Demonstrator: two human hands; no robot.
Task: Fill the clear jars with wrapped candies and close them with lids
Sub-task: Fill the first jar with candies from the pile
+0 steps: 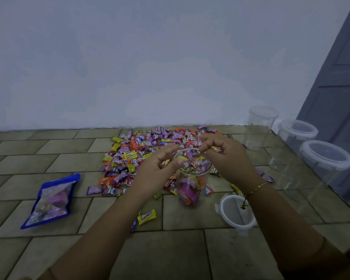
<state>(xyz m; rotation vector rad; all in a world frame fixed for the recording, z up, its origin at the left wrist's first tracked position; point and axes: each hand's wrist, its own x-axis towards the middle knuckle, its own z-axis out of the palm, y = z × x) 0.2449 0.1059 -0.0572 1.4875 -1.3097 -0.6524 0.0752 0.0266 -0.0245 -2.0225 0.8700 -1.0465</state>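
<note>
Both hands hover over the open jar (192, 178) at the middle. The left hand (160, 168) looks loose. The right hand (224, 156) (fingers curled at 12 o'clock) may pinch candy; I cannot tell.

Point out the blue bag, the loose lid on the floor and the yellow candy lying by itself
blue bag (51, 201), head view, middle of its clear front.
loose lid (225, 216), head view, left part of its white rim.
yellow candy (147, 217), head view, middle of its wrapper.
</note>
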